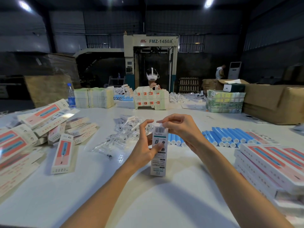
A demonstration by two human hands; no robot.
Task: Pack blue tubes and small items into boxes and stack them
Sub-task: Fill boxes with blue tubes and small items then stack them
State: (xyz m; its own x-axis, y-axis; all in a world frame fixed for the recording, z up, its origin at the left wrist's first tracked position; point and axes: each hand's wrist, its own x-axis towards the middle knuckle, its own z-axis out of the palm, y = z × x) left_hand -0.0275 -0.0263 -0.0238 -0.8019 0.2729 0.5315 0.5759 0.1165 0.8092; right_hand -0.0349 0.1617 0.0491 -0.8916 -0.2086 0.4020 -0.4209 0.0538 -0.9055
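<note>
Item: box (158,152), centre of frame, held upright above the counter (148,195): gripped at its side by the left hand (144,145), top flap (160,125) pinched by the right hand (179,129); the flap is best tucked squarely while the body is steadied, blue tubes (230,136) lying right of centre.

Water bottle (71,95): upright, blue label, far left of table (148,203).
Machine (150,46): marked FMZ-1450A, behind table.
Cardboard carton (271,102): brown, table's far right.

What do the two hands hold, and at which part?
One box: the left hand holds its middle, the right hand pinches its top flap.
</note>
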